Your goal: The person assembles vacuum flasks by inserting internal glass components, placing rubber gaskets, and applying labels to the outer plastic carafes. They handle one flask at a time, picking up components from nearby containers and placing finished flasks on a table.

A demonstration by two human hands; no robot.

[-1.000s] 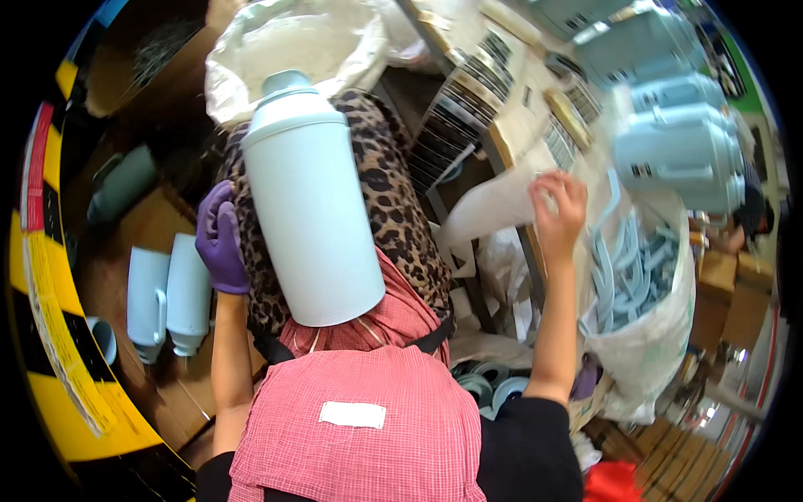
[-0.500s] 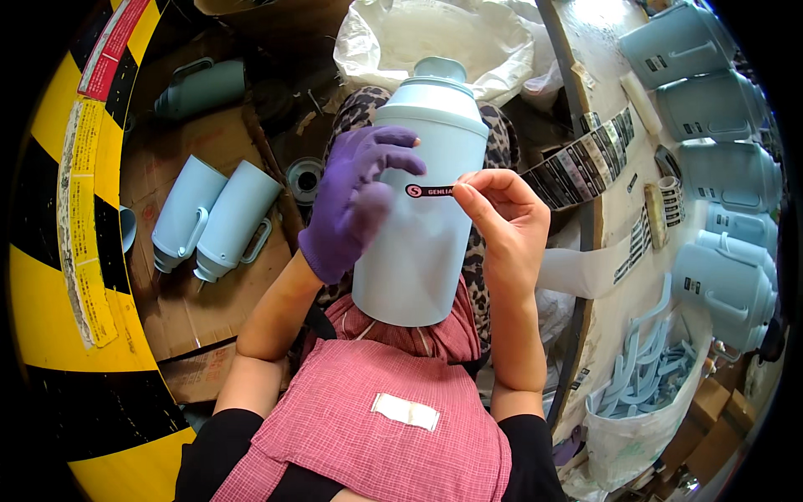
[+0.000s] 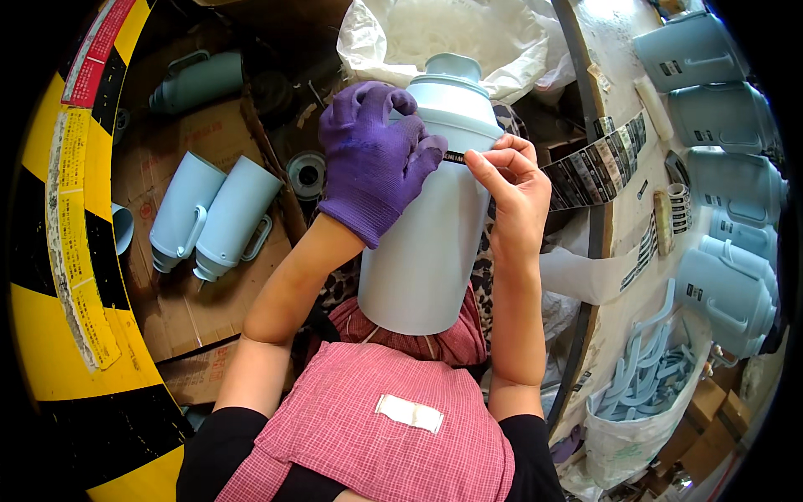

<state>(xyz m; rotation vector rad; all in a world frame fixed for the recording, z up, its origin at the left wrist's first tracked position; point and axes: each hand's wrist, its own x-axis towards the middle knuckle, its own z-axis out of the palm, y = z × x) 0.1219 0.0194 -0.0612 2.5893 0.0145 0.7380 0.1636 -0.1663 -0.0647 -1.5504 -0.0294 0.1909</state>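
A tall pale-blue flask body [image 3: 427, 243] stands upright on my lap, its domed top pointing away from me. My left hand [image 3: 372, 163], in a purple glove, lies flat on the flask's upper left side. My bare right hand [image 3: 510, 197] rests on the upper right side, its fingertips pressing a small dark sticker [image 3: 454, 156] onto the shoulder of the flask. The fingertips of both hands meet at the sticker.
Two pale-blue flask shells with handles [image 3: 213, 217] lie on cardboard at my left, another [image 3: 196, 84] farther back. Several labelled flasks [image 3: 723, 167] stand on the table at right beside sticker strips [image 3: 598, 163]. A bag of blue handles [image 3: 644, 389] hangs lower right. White plastic bag [image 3: 435, 33] ahead.
My right hand came back from the table with a sticker and set it on the flask. My gloved left hand slid up over the flask's shoulder, fingers now pressing beside the sticker.
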